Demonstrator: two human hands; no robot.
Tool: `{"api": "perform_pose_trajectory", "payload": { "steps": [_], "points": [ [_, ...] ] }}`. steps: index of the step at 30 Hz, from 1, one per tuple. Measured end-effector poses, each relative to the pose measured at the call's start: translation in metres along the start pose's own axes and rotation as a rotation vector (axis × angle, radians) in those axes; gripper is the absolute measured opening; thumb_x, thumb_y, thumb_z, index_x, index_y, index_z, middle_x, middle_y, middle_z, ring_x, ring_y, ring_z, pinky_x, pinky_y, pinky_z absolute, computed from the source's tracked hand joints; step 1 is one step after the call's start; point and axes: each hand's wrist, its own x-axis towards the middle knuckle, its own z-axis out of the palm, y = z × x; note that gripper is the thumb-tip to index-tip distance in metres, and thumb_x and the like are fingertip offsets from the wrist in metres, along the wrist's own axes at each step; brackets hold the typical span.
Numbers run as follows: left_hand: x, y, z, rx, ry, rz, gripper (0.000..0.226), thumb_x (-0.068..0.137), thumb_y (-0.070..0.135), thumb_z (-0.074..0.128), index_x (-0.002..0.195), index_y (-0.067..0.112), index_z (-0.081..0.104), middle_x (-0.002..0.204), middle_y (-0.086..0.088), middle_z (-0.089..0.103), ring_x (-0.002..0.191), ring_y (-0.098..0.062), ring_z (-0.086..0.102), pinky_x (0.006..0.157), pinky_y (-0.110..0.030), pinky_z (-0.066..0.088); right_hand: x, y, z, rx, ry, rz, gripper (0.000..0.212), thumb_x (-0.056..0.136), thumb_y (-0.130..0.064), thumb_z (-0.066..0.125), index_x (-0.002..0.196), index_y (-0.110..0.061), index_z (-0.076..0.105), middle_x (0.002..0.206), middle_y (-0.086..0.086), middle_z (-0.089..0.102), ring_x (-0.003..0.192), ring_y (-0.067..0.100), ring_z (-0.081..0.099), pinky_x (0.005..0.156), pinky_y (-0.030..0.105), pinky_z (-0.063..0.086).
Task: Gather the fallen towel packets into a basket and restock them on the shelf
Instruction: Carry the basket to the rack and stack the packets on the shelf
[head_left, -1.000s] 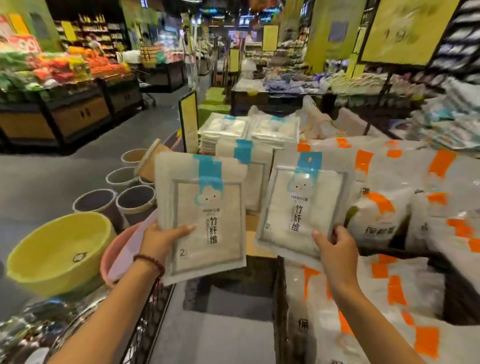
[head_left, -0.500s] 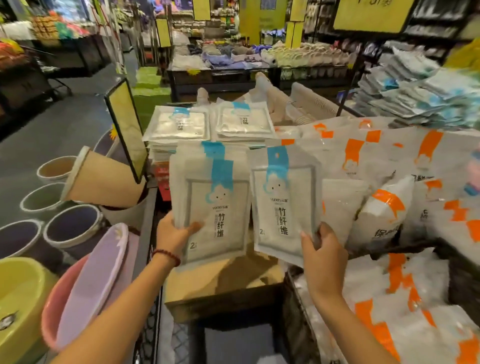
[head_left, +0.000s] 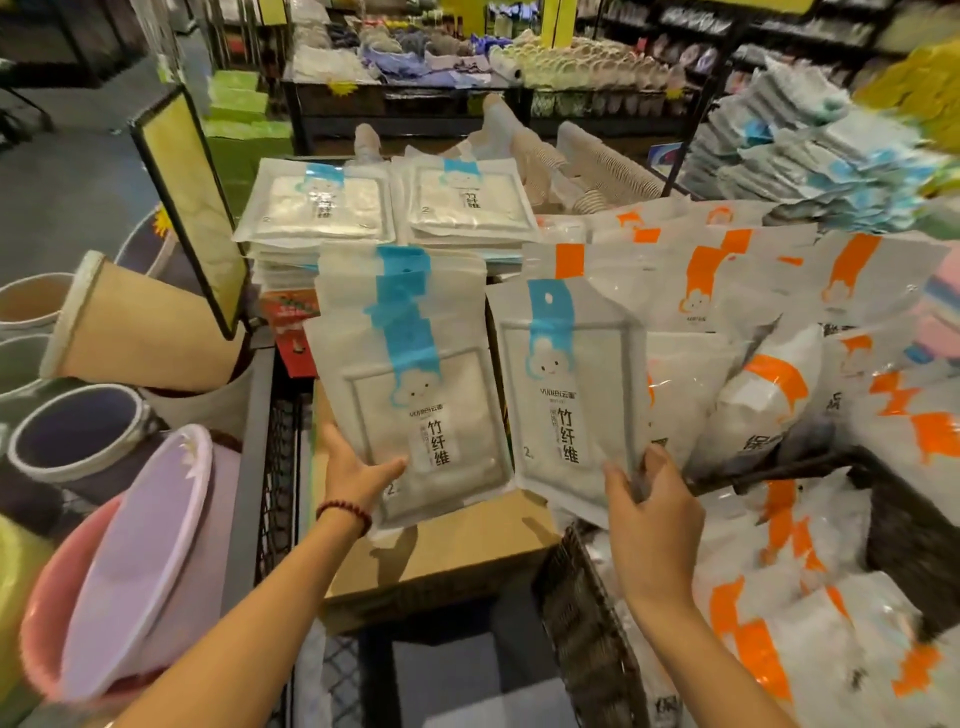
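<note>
- Left hand (head_left: 358, 475): at 7 o'clock of centre frame, with a dark red bead bracelet (head_left: 345, 510) on the wrist. The thumb lies flat across the front of the left towel packet (head_left: 410, 384) at its lower left corner. The other fingers are tucked behind the packet and hidden, so it is held in a pinch.
- Left towel packet: white with a blue stripe, held upright and leaning slightly left, above a cardboard box (head_left: 457, 551).
- Right hand (head_left: 654, 519): at 5 o'clock of centre. The thumb is on the front and the fingers (head_left: 661, 465) are curled round the right edge of the right towel packet (head_left: 566, 395), gripping its lower right corner.
- Right towel packet: same blue-striped kind, upright, just beside the left one. Whether their edges touch cannot be told.
- Shelf stock: two flat stacks of matching packets (head_left: 317, 208), side by side at 12 o'clock of the held pair.
- Orange-striped packets (head_left: 753, 291): heaped from 2 to 4 o'clock.
- Basket (head_left: 584, 613): dark woven, at 5 o'clock under the right forearm, with orange-striped packets inside.
- Yellow framed sign (head_left: 192, 208): tilted, at 10 o'clock.
- Round bins (head_left: 78, 431) and pink and lilac basins (head_left: 140, 561): from 9 to 7 o'clock.
</note>
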Motion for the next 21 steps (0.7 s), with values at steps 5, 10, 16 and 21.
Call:
{"api": "perform_pose_trajectory", "payload": {
  "steps": [5,10,16,21],
  "points": [
    [0.002,0.0,-0.002,0.015,0.006,0.047,0.071,0.065,-0.01,0.076,0.116,0.018,0.036,0.102,0.008,0.049,0.092,-0.008,0.052,0.076,-0.02,0.048,-0.001,-0.003,0.001,-0.001,-0.009,0.002,0.007,0.089,-0.013,0.062,0.086,-0.016,0.056,0.073,-0.012,0.058,0.067,0.003,0.055,0.06,0.007,0.04],
    [0.026,0.015,0.002,0.07,0.07,0.196,0.059,0.068,-0.004,0.077,0.11,0.014,0.04,0.098,0.007,0.05,0.087,-0.007,0.053,0.065,-0.01,0.049,0.001,-0.004,0.004,0.039,-0.028,0.023,0.002,0.09,-0.016,0.06,0.091,-0.016,0.059,0.084,-0.006,0.063,0.078,0.008,0.059,0.071,0.018,0.049],
    [0.044,0.004,0.005,0.221,0.031,0.149,0.071,0.066,0.002,0.08,0.122,0.008,0.038,0.117,-0.011,0.05,0.113,-0.026,0.05,0.094,-0.043,0.046,-0.001,0.001,0.004,0.038,-0.007,0.017,0.008,0.089,-0.015,0.062,0.083,-0.015,0.057,0.074,-0.011,0.061,0.071,-0.003,0.058,0.06,0.012,0.045],
    [0.031,-0.007,0.007,0.38,0.093,0.125,0.093,0.056,0.004,0.085,0.133,0.007,0.032,0.129,-0.012,0.045,0.122,-0.03,0.044,0.103,-0.043,0.04,-0.001,0.002,0.003,0.04,0.018,-0.008,0.014,0.087,-0.013,0.064,0.078,-0.015,0.053,0.067,-0.011,0.057,0.072,-0.008,0.058,0.053,0.007,0.041]
  ]
}}
